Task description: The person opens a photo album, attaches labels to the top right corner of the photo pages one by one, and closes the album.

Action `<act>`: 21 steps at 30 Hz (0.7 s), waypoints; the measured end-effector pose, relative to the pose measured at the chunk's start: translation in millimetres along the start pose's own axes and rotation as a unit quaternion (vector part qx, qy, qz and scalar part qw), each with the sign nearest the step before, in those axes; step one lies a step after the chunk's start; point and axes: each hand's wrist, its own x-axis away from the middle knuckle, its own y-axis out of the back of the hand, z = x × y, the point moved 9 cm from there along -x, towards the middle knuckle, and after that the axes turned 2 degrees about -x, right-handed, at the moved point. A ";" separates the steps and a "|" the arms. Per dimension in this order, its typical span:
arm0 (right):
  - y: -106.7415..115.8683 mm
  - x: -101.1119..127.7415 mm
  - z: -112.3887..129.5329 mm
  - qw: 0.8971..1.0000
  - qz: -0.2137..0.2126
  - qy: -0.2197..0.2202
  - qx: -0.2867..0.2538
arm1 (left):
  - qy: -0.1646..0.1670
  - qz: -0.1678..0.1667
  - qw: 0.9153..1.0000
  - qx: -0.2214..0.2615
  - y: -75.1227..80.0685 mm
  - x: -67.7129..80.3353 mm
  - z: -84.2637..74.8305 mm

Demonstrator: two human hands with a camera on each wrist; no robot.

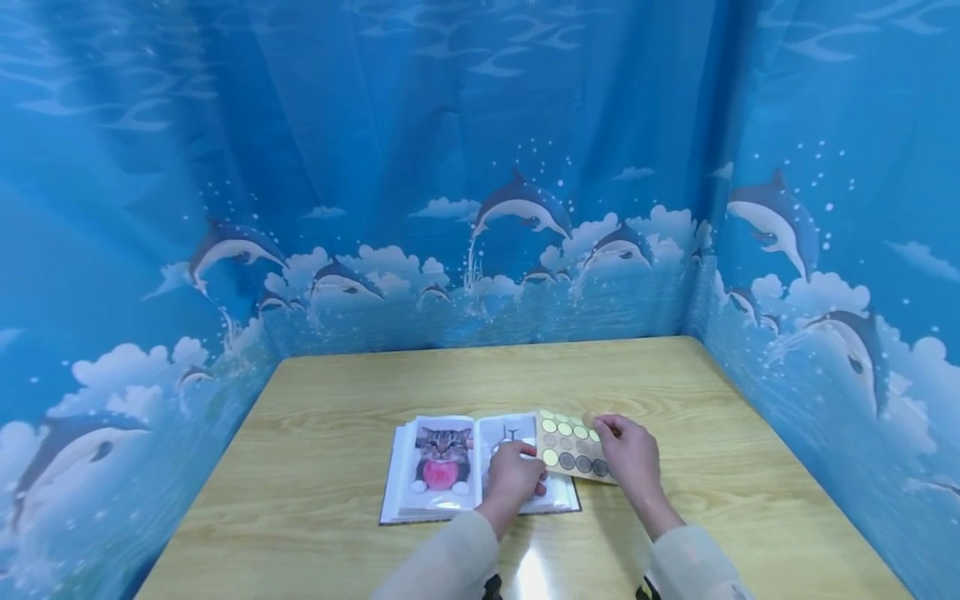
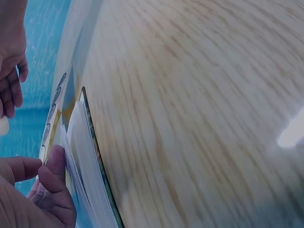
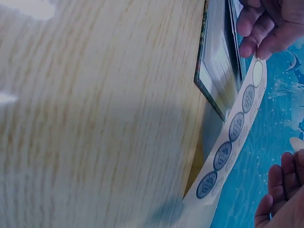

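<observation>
My left hand [image 1: 515, 473] pinches the left edge of a sticker sheet [image 1: 576, 447] between thumb and fingers. The sheet is tilted up, its near edge showing dark printed round stickers [image 3: 222, 156] beside a pale yellow circle [image 3: 257, 73]. At the sheet's upper right, my right hand [image 1: 632, 454] pinches a small pale round sticker [image 2: 4, 126], apart from the sheet in the left wrist view. Under the left hand lies an open photo album [image 1: 405, 471]. A cat picture [image 1: 442, 462] fills its left page; the hand and sheet partly cover the right page.
The album lies on a wood-grain table [image 1: 337, 417], near its front middle. Blue curtains [image 1: 375, 167] printed with dolphins and clouds stand along the table's back and both sides.
</observation>
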 end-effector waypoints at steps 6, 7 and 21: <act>-0.9 -0.3 -3.1 1.000 0.004 -0.002 -0.002 | -0.046 0.025 0.997 -0.052 -15.8 2.1 -10.1; -1.3 0.0 -3.4 1.000 0.005 -0.003 -0.002 | -0.061 0.031 0.995 -0.066 -18.4 2.1 -12.7; -9.0 1.7 -1.1 0.999 0.002 0.012 0.032 | -0.158 0.057 0.985 -0.039 -16.7 0.2 -27.7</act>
